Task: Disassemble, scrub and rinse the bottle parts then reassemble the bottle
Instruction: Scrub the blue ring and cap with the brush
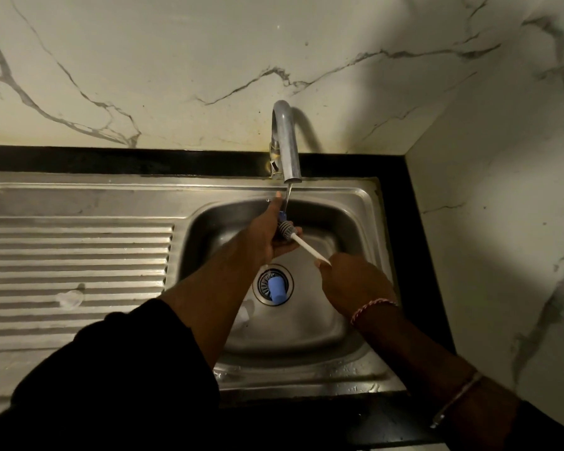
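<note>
Over the steel sink basin [345, 323], my left hand [267, 236] holds a small blue bottle part [282, 216] under a thin stream of water from the tap [287, 148]. My right hand [352, 284] grips the white handle of a bottle brush [302, 244], whose grey bristle head lies against the blue part in my left palm. A blue cap-like part [277, 289] lies on the drain strainer [263, 281] in the basin. A clear, pale piece [69, 297] rests on the ribbed drainboard [79, 255] at the left.
The marble wall [176, 60] rises behind the sink and at the right. A black counter strip [401, 203] borders the basin. The room is dim.
</note>
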A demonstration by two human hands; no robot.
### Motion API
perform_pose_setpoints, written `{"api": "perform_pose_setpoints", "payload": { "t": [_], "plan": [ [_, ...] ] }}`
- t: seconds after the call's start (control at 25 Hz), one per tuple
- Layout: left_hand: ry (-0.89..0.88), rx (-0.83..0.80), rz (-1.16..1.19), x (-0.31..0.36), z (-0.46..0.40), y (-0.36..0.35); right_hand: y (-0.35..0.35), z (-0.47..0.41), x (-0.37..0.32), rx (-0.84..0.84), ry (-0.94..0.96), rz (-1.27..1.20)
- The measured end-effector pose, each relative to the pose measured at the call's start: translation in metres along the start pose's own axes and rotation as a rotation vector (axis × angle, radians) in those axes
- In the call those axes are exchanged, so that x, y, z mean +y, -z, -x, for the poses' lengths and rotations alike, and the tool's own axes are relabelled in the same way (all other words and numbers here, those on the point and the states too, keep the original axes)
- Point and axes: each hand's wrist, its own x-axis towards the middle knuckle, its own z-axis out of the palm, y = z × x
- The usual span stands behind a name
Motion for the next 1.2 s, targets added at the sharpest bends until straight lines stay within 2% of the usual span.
{"api": "perform_pose_setpoints", "payload": {
  "t": [0.16,0.24,0.28,0.32,0.4,0.44,0.48,0.52,0.6,0.72,0.8,0.88,0.96,1.04,1.08,1.12,1.2],
  "plan": [
    [0.035,-0.083,-0.061,-0.006,0.004,0.001,0.006,-0.001,-0.002,0.042,0.102,0.189],
    [0.046,-0.114,-0.027,-0.012,0.005,-0.001,0.003,-0.006,-0.007,0.003,0.041,0.055],
    [0.044,-0.137,0.004,-0.015,0.006,-0.003,0.002,-0.01,-0.01,-0.071,-0.047,-0.155],
    [0.036,-0.159,0.058,-0.017,0.007,-0.005,0.005,-0.014,-0.013,-0.204,-0.177,-0.468],
    [0.023,-0.196,0.19,-0.019,0.008,-0.006,0.014,-0.013,-0.016,-0.587,-0.428,-1.105],
    [0.026,-0.21,0.236,-0.019,0.01,-0.004,0.02,-0.011,-0.017,-0.73,-0.499,-1.315],
    [0.029,-0.21,0.253,-0.019,0.01,-0.002,0.024,-0.008,-0.017,-0.817,-0.521,-1.42],
    [0.023,-0.199,0.231,-0.019,0.01,0.001,0.024,-0.007,-0.018,-0.838,-0.509,-1.42],
    [-0.009,-0.119,0.119,-0.018,0.008,0.004,0.012,-0.007,-0.022,-0.69,-0.417,-1.147],
    [-0.028,0.02,0.063,-0.015,0.001,0.0,-0.006,-0.006,-0.026,-0.217,-0.124,-0.321],
    [-0.009,0.053,0.036,-0.012,-0.002,0.0,-0.01,0.004,-0.022,-0.019,0.078,0.119],
    [0.021,0.05,0.018,-0.01,-0.006,0.004,-0.007,0.013,-0.018,0.075,0.171,0.275],
    [0.053,0.024,0.014,-0.008,-0.005,0.008,-0.007,0.014,-0.016,0.058,0.173,0.275],
    [0.065,-0.038,-0.02,-0.007,0.0,0.007,-0.009,0.004,-0.019,-0.024,0.029,0.033],
    [0.073,-0.071,-0.036,-0.007,0.003,0.005,-0.007,-0.004,-0.02,-0.117,-0.082,-0.217],
    [0.081,-0.101,-0.03,-0.008,0.007,0.004,-0.002,-0.01,-0.02,-0.259,-0.222,-0.532],
    [0.088,-0.164,0.073,-0.014,0.013,0.003,0.014,-0.011,-0.019,-0.658,-0.469,-1.17]
  ]
}}
